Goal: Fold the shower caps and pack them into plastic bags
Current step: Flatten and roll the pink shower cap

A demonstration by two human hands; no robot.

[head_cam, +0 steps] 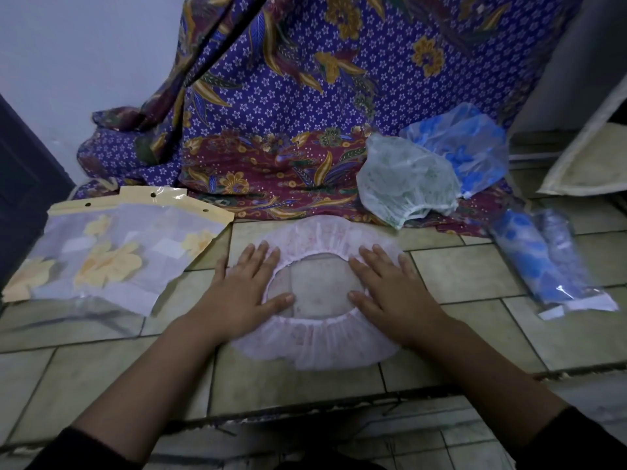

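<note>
A pale pink shower cap (pixel 317 344) lies spread flat on the tiled floor, its elastic opening facing up. My left hand (pixel 242 290) presses flat on the cap's left side, fingers straight. My right hand (pixel 390 286) presses flat on its right side. A green-patterned cap (pixel 403 181) and a blue-patterned cap (pixel 471 147) lie crumpled at the back right. Flat plastic bags with yellow flower prints (pixel 115 256) lie at the left. A packed bag holding a rolled blue cap (pixel 543 262) lies at the right.
A purple and maroon batik cloth (pixel 278 130) drapes down behind the caps and over the floor. A dark door edge (pixel 23 184) stands at the left. A cream mat (pixel 590 164) leans at the far right. The tiled step edge (pixel 305 407) runs near me.
</note>
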